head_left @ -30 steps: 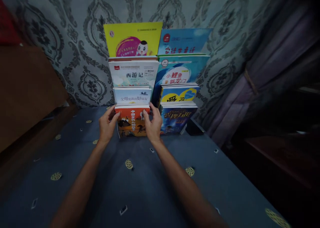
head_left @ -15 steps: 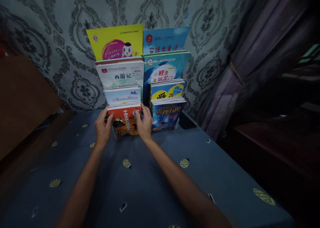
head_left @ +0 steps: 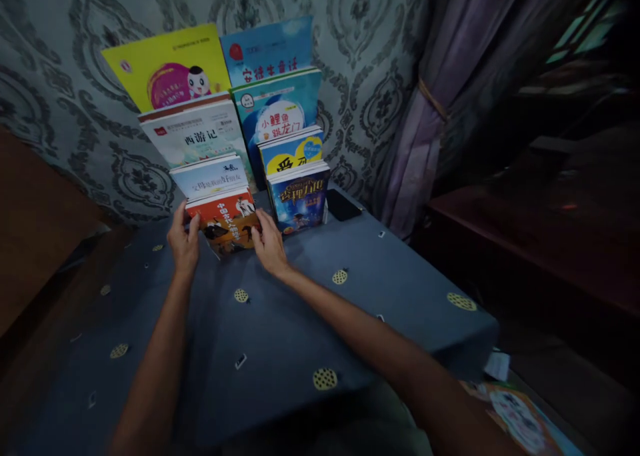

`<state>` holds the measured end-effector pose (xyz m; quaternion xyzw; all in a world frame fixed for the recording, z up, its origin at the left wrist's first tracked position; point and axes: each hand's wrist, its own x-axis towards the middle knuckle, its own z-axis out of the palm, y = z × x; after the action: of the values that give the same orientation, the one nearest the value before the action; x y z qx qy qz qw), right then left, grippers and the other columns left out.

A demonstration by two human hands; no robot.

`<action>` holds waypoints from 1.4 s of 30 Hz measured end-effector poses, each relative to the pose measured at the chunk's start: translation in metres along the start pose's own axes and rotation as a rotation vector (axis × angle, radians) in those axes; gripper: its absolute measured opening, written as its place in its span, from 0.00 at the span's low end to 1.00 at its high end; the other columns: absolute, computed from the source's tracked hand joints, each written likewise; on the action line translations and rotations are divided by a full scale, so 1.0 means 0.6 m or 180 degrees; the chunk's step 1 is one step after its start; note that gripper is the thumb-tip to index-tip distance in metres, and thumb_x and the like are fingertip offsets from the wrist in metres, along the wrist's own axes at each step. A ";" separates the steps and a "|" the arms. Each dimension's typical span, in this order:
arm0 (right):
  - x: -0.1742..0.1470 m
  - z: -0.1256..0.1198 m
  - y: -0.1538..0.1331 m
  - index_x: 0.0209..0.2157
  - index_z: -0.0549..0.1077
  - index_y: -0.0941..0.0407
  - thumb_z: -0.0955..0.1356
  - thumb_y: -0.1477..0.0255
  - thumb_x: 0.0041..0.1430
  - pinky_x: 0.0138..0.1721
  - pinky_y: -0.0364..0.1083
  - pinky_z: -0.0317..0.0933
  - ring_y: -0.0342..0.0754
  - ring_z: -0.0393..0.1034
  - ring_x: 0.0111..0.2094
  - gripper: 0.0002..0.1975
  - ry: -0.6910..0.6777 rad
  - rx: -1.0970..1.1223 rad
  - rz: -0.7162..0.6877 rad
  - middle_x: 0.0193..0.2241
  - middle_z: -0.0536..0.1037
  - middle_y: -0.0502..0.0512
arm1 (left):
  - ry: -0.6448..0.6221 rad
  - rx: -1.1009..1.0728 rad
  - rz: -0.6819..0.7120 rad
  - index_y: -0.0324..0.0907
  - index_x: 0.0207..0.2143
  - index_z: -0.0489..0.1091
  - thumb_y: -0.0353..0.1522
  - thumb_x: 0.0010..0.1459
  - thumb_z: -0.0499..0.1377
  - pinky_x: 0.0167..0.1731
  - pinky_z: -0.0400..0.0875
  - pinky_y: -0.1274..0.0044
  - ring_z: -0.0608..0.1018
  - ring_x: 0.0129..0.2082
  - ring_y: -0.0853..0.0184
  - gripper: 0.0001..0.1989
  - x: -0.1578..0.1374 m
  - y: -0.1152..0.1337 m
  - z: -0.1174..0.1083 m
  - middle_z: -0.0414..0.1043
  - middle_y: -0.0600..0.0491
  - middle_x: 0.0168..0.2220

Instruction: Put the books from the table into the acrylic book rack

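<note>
Tiered book rack [head_left: 260,176] upper left w/ two columns of upright books. L hand [head_left: 183,241] & R hand [head_left: 269,244] grip sides of front orange book [head_left: 227,219], red-orange cover w/ figures, tilted.

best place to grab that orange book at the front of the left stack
Probably its two side edges, from the front. The orange book leans back against the books behind it, cover facing out, so only the edges are free; the left hand and right hand sit there.
</note>
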<state>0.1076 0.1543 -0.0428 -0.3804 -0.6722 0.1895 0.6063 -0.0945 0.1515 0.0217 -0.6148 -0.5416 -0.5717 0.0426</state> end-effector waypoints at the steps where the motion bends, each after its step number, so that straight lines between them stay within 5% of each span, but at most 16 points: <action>1: -0.012 -0.005 0.002 0.64 0.64 0.61 0.59 0.70 0.68 0.68 0.57 0.56 0.55 0.61 0.66 0.26 -0.0084 0.0017 0.0017 0.64 0.68 0.68 | -0.0020 0.0071 0.0059 0.39 0.61 0.68 0.45 0.63 0.56 0.55 0.70 0.71 0.78 0.51 0.60 0.29 0.001 0.004 -0.003 0.76 0.44 0.53; 8: -0.076 -0.035 0.015 0.60 0.70 0.56 0.62 0.74 0.64 0.66 0.57 0.59 0.53 0.66 0.63 0.23 -0.0431 0.0054 0.0198 0.61 0.72 0.65 | -0.0219 0.0295 0.0184 0.39 0.63 0.64 0.48 0.63 0.56 0.61 0.65 0.66 0.75 0.57 0.56 0.32 0.007 0.023 -0.020 0.72 0.40 0.58; 19: -0.084 -0.040 0.040 0.59 0.71 0.57 0.62 0.75 0.62 0.65 0.57 0.60 0.54 0.67 0.62 0.24 -0.0532 -0.0084 0.0404 0.59 0.74 0.65 | -0.0345 -0.0021 0.0026 0.37 0.66 0.59 0.50 0.66 0.53 0.64 0.62 0.65 0.71 0.63 0.56 0.34 -0.045 0.005 -0.019 0.67 0.36 0.62; 29: -0.032 0.019 0.057 0.66 0.62 0.60 0.62 0.72 0.62 0.68 0.58 0.54 0.56 0.61 0.65 0.30 -0.0135 -0.0040 0.0401 0.63 0.69 0.65 | -0.0212 -0.0602 -0.0250 0.41 0.63 0.64 0.49 0.65 0.55 0.66 0.59 0.61 0.69 0.63 0.55 0.31 -0.111 -0.044 0.022 0.68 0.39 0.62; 42: -0.023 0.032 0.081 0.58 0.72 0.57 0.64 0.72 0.56 0.60 0.57 0.63 0.55 0.71 0.54 0.27 0.0240 0.0196 0.0369 0.52 0.78 0.62 | -0.0046 -0.0919 -0.0333 0.42 0.63 0.66 0.46 0.66 0.54 0.65 0.61 0.61 0.69 0.64 0.56 0.28 -0.135 -0.069 0.049 0.68 0.41 0.63</action>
<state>0.1026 0.1792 -0.0905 -0.4067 -0.6196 0.2305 0.6306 -0.0853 0.1386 -0.0726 -0.5896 -0.4853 -0.6407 -0.0800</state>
